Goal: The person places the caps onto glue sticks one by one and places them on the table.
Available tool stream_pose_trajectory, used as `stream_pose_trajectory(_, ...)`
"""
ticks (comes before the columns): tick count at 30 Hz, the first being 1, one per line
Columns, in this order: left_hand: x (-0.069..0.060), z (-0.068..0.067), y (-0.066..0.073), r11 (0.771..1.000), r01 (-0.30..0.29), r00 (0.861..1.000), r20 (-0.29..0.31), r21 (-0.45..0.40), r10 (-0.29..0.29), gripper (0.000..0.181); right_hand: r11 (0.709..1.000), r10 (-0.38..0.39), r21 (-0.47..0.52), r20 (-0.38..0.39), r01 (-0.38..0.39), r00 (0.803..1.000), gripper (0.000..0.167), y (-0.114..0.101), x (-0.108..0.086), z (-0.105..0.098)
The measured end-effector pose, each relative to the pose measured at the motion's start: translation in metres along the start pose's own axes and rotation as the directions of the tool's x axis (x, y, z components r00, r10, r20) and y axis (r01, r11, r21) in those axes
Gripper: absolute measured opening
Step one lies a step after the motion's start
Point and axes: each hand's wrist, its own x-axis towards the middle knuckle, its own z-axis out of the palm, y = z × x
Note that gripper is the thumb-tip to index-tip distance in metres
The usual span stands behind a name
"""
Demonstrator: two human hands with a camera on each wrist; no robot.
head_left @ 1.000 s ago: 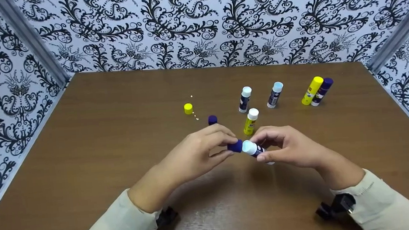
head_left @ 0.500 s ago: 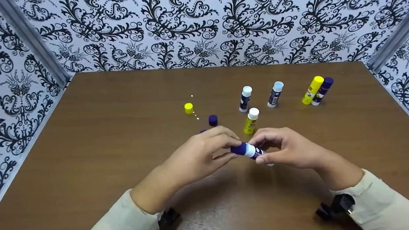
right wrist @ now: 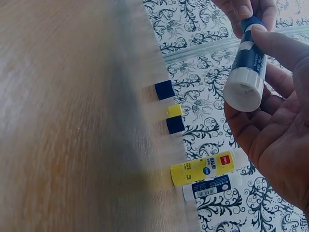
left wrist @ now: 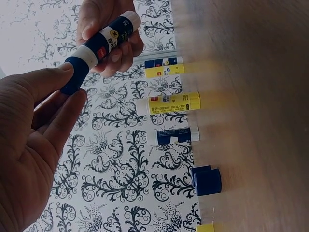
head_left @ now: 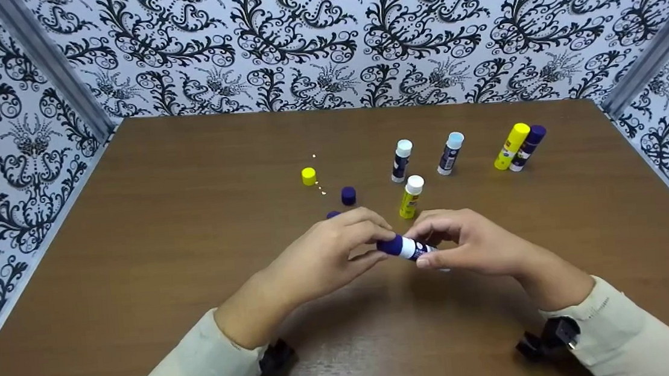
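Note:
Between my hands a dark blue and white glue stick (left wrist: 102, 47) is held at a slant above the table. My right hand (head_left: 475, 242) grips its labelled body, thumb on the near side. With thumb and fingers my left hand (head_left: 331, 249) pinches the dark blue cap (head_left: 389, 245), which sits over the white collar of the stick. How far the cap is pressed on, I cannot tell. In the right wrist view the stick's white base (right wrist: 244, 92) faces the camera. Just beyond my hands stands a yellow glue stick (head_left: 411, 198) with a white top.
Two dark blue sticks with pale tops, one glue stick (head_left: 402, 161) and another stick (head_left: 450, 155), stand behind. At right, a yellow-capped stick (head_left: 511, 147) stands beside a blue-capped stick (head_left: 528, 149). Left lie a yellow cap (head_left: 309, 177), a dark blue cap (head_left: 348, 196) and small crumbs (head_left: 321, 190).
My left hand has moved slightly right, bringing the dark blue cap from just apart onto the white end of the glue stick. Over the last half second both hands have stayed almost still.

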Motion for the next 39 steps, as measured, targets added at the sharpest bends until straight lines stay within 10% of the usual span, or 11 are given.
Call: stream_pose_trajectory(39, 0.0002, 0.0014, -0.0003, 0.998, 0.035, 0.997, 0.065, -0.047, -0.032, 0.020, 0.994, 0.004, -0.113, -0.086, -0.014, 0.996, 0.027, -0.0047, 0.0001, 0.0083)
